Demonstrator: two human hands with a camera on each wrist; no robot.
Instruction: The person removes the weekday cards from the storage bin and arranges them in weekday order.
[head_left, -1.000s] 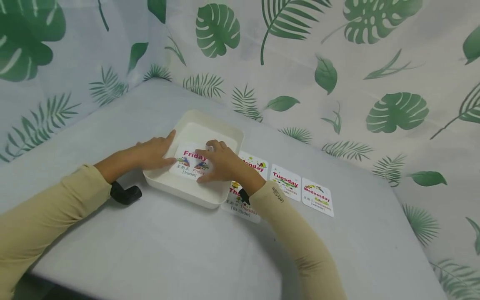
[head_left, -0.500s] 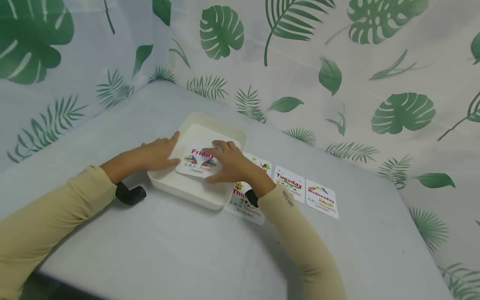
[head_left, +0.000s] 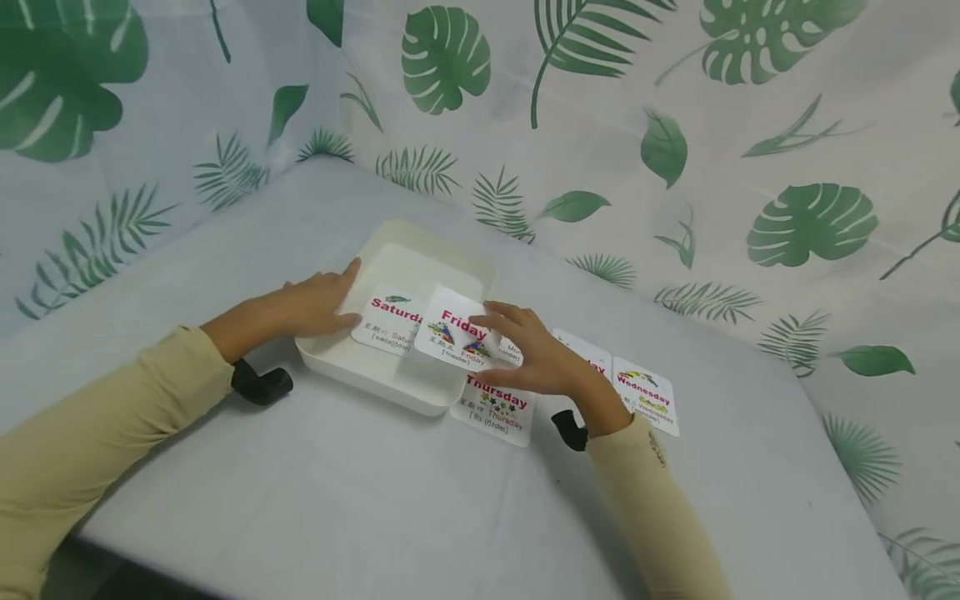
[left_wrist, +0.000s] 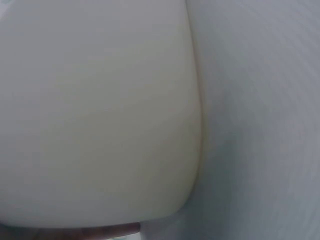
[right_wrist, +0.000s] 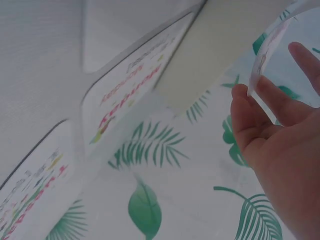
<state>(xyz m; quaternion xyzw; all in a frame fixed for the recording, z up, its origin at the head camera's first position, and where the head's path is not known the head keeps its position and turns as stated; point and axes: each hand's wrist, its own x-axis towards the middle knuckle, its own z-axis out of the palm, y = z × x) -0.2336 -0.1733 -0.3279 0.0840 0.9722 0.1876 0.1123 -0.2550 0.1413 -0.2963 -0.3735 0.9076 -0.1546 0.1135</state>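
My right hand (head_left: 536, 354) pinches the Friday card (head_left: 453, 327) between thumb and fingers. The card hangs tilted over the right wall of the white tray (head_left: 375, 383); in the right wrist view, the Friday card (right_wrist: 262, 60) appears nearly edge-on. A Saturday card (head_left: 386, 323) lies in the tray, partly covered by the Friday card. At the tray's left rim, my left hand (head_left: 311, 307) grips the edge with its thumb over the inside. In the left wrist view the tray wall (left_wrist: 100, 115) hides most of that hand.
Right of the tray lie a Thursday card (head_left: 491, 419), a Monday card (head_left: 510, 351) mostly hidden, a Tuesday card (head_left: 592, 354) partly behind my right hand, and a Wednesday card (head_left: 647, 396). A leaf-printed curtain (head_left: 585, 158) borders the table.
My right hand has lifted the Friday card and carried it rightward to the tray's right wall, uncovering the Saturday card beneath. The left hand stays at the tray's rim.
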